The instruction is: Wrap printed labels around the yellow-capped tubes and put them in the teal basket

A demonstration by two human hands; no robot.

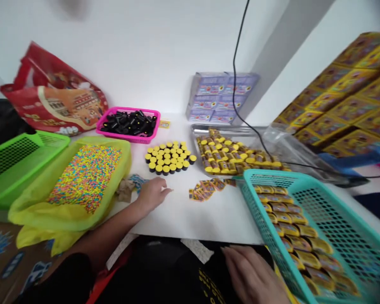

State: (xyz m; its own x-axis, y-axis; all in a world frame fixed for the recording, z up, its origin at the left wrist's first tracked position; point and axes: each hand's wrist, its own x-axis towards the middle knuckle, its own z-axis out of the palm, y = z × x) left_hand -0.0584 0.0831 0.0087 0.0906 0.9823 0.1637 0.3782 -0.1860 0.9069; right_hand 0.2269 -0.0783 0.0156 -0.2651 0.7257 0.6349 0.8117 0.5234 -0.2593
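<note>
My left hand [152, 195] is over the white table, beside a crumpled brown and blue wrapper [126, 188]. Its fingers are curled into a pinch, and anything between the fingertips is too small to make out. Low in the view, my right hand [255, 274] lies over my lap with its fingers stretched out, slightly blurred. Ahead of my left hand stands a group of black tubs with yellow lids [167, 158]. To the right of it, loose printed labels [209, 188] lie spread on the table.
On the left, a yellow-lined tray [125, 156] holds colourful candy beads beside a green basket [47, 137]. Behind are a pink basket [126, 137] of black tubs and a red bag [63, 97]. A metal tray [198, 139], teal basket [256, 211] and stacked boxes [351, 88] occupy the right.
</note>
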